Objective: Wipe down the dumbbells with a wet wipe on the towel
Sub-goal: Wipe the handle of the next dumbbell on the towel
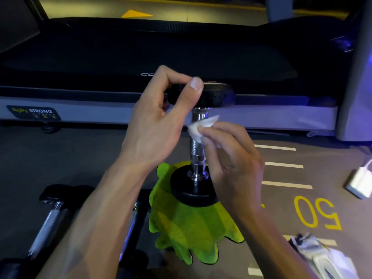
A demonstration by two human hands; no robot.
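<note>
Nearest the camera, two bare forearms reach forward over a gym floor [281, 200] painted with white bars and a yellow "50". At lower left, two more dumbbells [50, 224] lie on their sides, chrome handles blurred; at lower right sits a crumpled white wrapper [318, 256], and a white box [358, 182] rests near the right edge.

Between the arms, a green towel [191, 232] is spread in folds on the floor. A dumbbell [198, 150] stands upright on it, its lower black head planted on the cloth, its knurled chrome handle rising straight up.

The right hand [231, 158] pinches a bunched white wipe [201, 127] in curled fingertips and presses it against the upper part of the handle, just under the top head; the hand sits to the right of the shaft, the wipe wrapping its near side.

The left hand [159, 119] grips the rim of the upper black head from the left, thumb over the near edge and fingers curled over the top, steadying the weight.

Beyond, a treadmill [181, 57] runs across the frame, its grey side rail bearing a "STRONG" label.
</note>
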